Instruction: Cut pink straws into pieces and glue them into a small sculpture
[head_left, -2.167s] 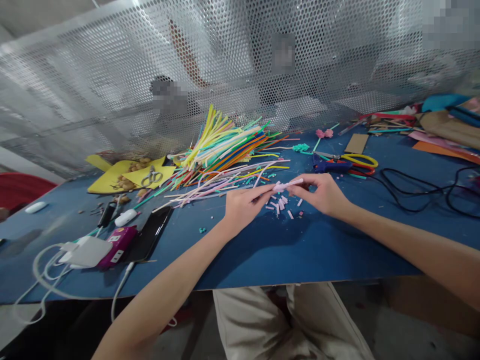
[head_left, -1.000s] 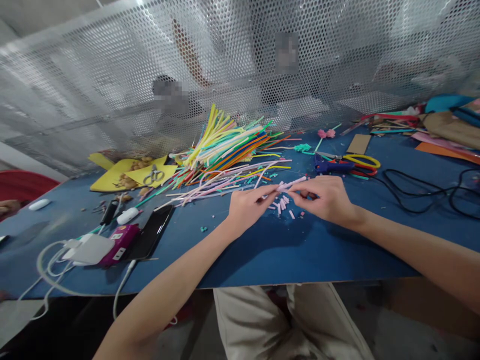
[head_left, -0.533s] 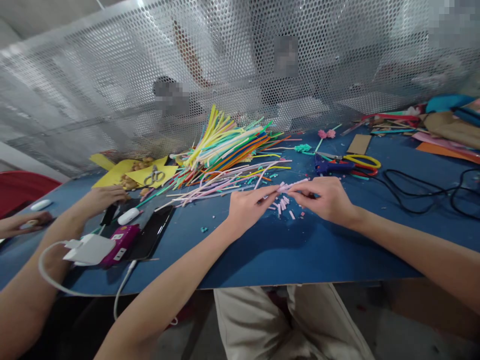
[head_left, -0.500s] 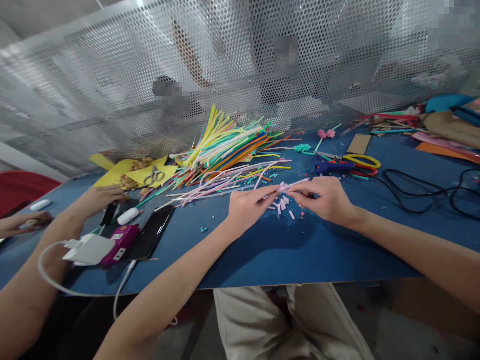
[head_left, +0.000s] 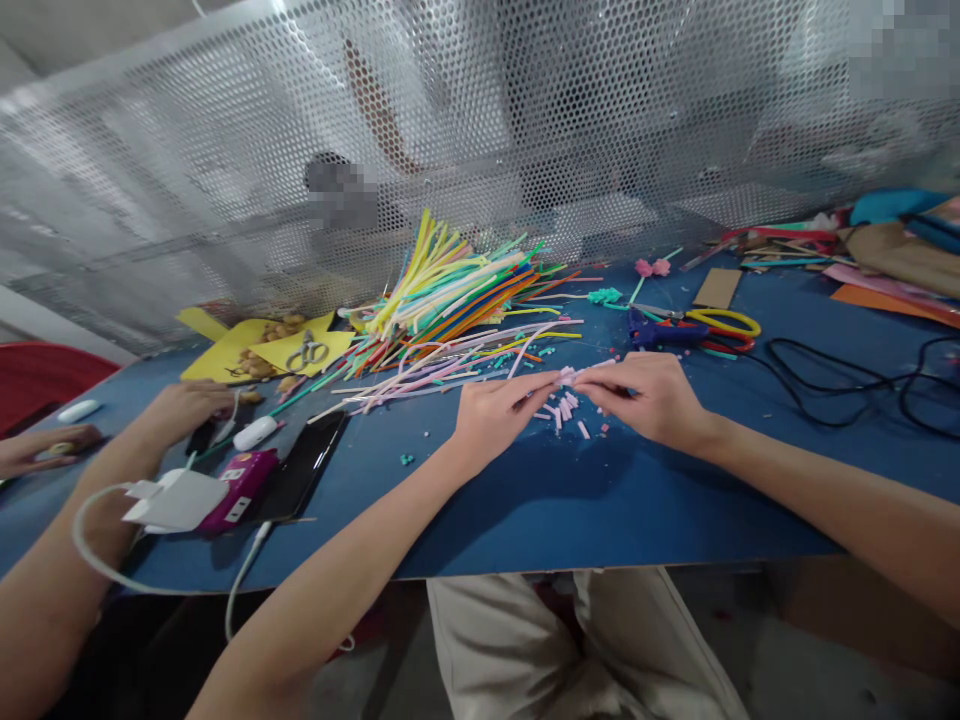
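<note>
My left hand (head_left: 501, 408) and my right hand (head_left: 646, 392) meet fingertip to fingertip just over the blue table. Between their pinched fingers is a small cluster of pale lilac foam pieces (head_left: 567, 376), partly covered by the fingers. Both hands are closed on it. Short lilac cut bits (head_left: 562, 408) lie scattered on the table right below. Behind my left hand, long pale pink and lilac strips (head_left: 442, 375) lie loose. A dark blue glue gun (head_left: 651, 330) rests just beyond my right hand, beside scissors with yellow and red handles (head_left: 726, 322).
A big pile of coloured strips (head_left: 450, 290) stands by the perforated metal screen (head_left: 480, 150). Left are silver scissors (head_left: 309, 352), a black phone (head_left: 304, 470), a purple power bank (head_left: 238, 490), a white charger (head_left: 176, 500) and a co-worker's hand (head_left: 184, 408). A black cable (head_left: 814, 385) loops at right.
My hands stay in nearly the same place, still pinching the lilac foam cluster. At left, the co-worker's hand has shifted slightly down and left.
</note>
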